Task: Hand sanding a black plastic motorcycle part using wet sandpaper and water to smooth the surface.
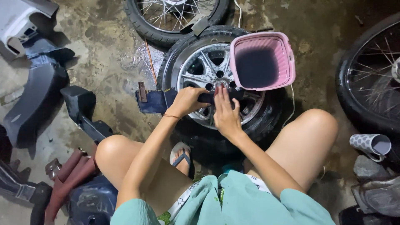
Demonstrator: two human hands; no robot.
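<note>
A long dark blue plastic panel [153, 101] lies across a small wheel with a silver alloy rim [199, 66] on the wet concrete floor. My left hand [187, 101] is shut on the panel near its middle. My right hand [225, 114] rests flat on the panel just to the right, fingers straight and pointing away from me. A pink plastic basket [285, 62] holding dark liquid stands on the wheel's right side, just beyond my right hand.
A spoked wheel [141, 23] lies behind the alloy one, another spoked wheel [354, 83] at the right edge. Dark body panels [39, 91] and maroon parts [68, 175] crowd the left. A patterned roll [368, 143] sits at right. My knees flank the wheel.
</note>
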